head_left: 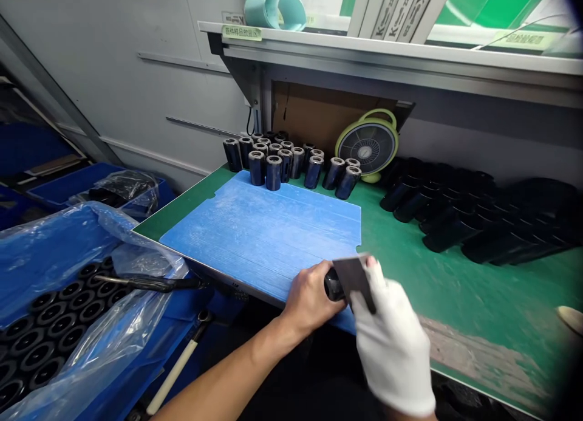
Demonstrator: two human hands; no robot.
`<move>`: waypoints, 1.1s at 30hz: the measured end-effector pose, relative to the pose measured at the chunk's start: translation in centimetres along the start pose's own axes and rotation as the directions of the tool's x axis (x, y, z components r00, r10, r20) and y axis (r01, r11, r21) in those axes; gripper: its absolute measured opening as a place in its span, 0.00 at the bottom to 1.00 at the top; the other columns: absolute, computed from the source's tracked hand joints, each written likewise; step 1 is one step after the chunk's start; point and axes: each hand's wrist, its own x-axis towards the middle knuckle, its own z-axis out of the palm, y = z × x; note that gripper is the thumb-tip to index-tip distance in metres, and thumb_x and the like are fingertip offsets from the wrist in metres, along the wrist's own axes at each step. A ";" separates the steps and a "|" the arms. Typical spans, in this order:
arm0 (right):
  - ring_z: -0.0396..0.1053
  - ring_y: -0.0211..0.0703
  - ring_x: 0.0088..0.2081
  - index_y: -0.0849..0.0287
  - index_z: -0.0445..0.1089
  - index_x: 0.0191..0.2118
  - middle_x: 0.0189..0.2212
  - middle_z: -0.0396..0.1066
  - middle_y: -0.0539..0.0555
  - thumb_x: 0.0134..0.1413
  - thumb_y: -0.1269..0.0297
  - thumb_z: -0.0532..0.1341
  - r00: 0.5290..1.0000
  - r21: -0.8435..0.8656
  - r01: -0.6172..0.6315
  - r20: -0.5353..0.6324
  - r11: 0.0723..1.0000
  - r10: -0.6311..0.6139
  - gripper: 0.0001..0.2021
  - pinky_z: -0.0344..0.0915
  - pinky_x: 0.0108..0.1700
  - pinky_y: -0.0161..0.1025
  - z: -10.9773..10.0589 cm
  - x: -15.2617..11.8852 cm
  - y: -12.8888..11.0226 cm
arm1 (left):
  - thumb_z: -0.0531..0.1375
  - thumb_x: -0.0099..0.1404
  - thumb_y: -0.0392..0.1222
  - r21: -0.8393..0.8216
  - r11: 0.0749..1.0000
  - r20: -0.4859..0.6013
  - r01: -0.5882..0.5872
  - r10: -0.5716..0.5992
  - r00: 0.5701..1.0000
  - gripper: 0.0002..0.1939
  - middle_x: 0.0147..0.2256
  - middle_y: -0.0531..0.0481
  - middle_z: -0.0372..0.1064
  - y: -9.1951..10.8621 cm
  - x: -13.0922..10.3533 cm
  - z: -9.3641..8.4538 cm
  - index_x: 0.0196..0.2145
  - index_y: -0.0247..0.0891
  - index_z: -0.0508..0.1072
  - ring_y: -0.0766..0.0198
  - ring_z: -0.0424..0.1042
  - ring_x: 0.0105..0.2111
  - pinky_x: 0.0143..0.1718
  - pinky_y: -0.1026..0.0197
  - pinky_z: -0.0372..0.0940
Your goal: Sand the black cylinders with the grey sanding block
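Note:
My bare left hand (311, 296) is closed around a glossy black cylinder (334, 285), whose end shows beyond the thumb and fingers. A white glove covers my right hand (392, 339), with a bare fingertip showing at the top; it grips a flat, dark grey sheet (355, 278) that looks like sandpaper. The sheet sits against or just before the cylinder's end; whether they touch I cannot tell. Both hands are over the near edge of a scuffed blue board (259, 232). The right hand is slightly blurred.
Several dark cylinders with bright rims (274, 172) stand behind the board. Larger black cylinders (455, 226) lie on the green bench (401, 269) at right. A fan (367, 146) stands under the shelf (387, 51). At left, a plastic-lined blue bin (40, 236) holds black round parts beside a white-handled tool (175, 372).

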 end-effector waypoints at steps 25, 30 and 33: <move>0.73 0.46 0.41 0.46 0.53 0.71 0.45 0.73 0.57 0.67 0.64 0.53 0.998 0.156 -0.003 -0.064 0.988 0.013 0.28 0.74 0.41 0.44 0.3 -0.9 -0.1 | 0.68 0.55 0.39 -0.028 0.999 0.020 -0.020 0.021 1.000 0.22 0.44 0.49 0.80 0.1 -0.1 0.0 0.49 0.43 0.76 0.54 0.80 0.43 0.45 0.58 0.73; 0.74 0.50 0.49 0.54 0.55 0.71 0.53 0.71 0.60 0.67 0.57 0.54 0.976 0.106 -0.190 -0.089 0.976 0.199 0.29 0.72 0.53 0.49 -3.7 -4.0 3.3 | 0.71 0.53 0.39 -0.028 0.999 0.009 -0.032 0.032 0.999 0.27 0.47 0.51 0.79 0.0 -0.1 0.1 0.52 0.45 0.76 0.54 0.79 0.46 0.49 0.56 0.72; 0.73 0.50 0.51 0.51 0.54 0.71 0.57 0.69 0.58 0.66 0.55 0.56 0.959 0.071 -0.254 -0.114 0.965 0.261 0.30 0.70 0.54 0.48 -4.7 -3.8 3.8 | 0.71 0.53 0.38 -0.030 0.999 0.015 -0.037 0.037 0.999 0.27 0.47 0.51 0.79 0.0 -0.3 0.1 0.52 0.44 0.75 0.55 0.79 0.45 0.50 0.56 0.72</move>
